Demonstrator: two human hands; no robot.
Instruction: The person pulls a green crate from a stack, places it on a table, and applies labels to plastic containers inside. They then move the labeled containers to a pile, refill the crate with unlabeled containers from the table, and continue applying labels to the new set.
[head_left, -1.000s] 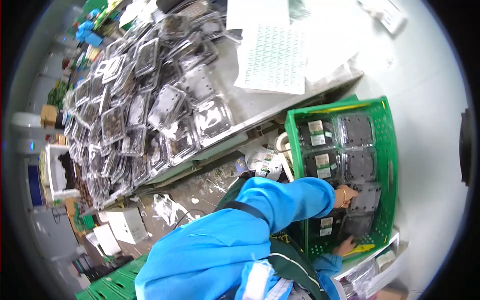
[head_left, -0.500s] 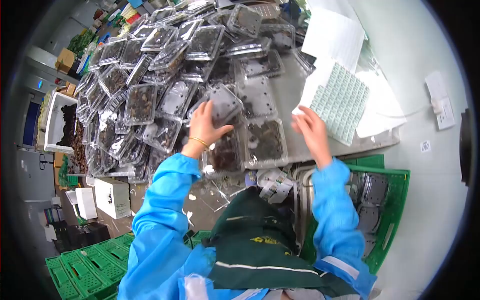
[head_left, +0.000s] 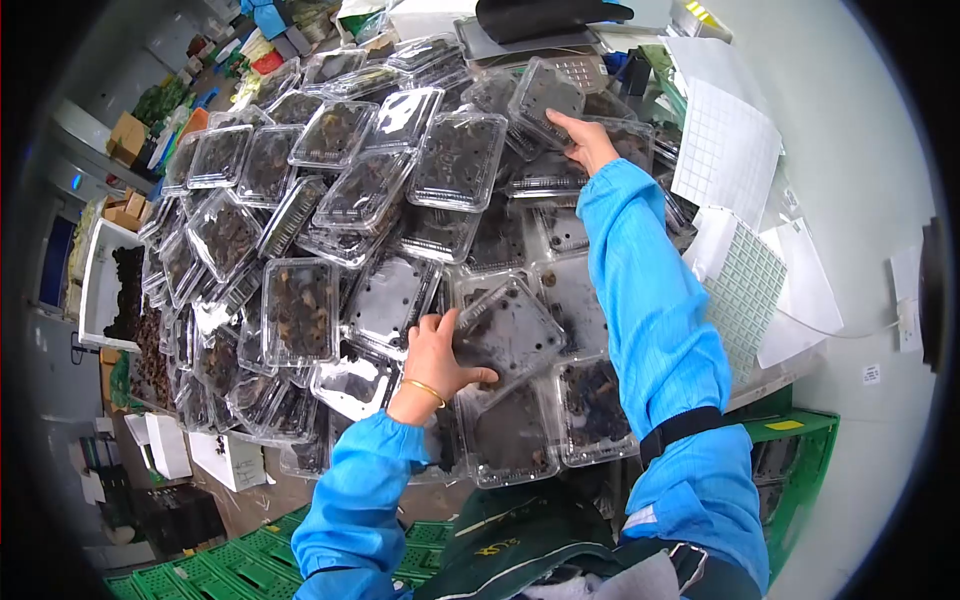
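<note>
My left hand [head_left: 438,366], with a gold bangle at the wrist, has its fingers spread at the left edge of a tilted clear plastic box [head_left: 512,332]. That box lies on other lidded boxes near the table's front. Further back, my right hand [head_left: 585,142] reaches to a clear box of dark contents [head_left: 546,98] on the pile, thumb on its lid and the other fingers mostly hidden. A large heap of similar boxes [head_left: 458,160] spreads to the left. Near the front edge another dark-filled box [head_left: 594,405] lies flat.
Sheets of white labels [head_left: 728,150] and a green-patterned sheet [head_left: 745,290] lie at the right by the wall. Green crates [head_left: 800,470] stand below the table at right and lower left. A white foam box [head_left: 98,285] is at far left.
My right hand has moved from beside the label sheets to a box at the back of the pile. My left hand stays by the tilted box. The view has shifted forward over the table.
</note>
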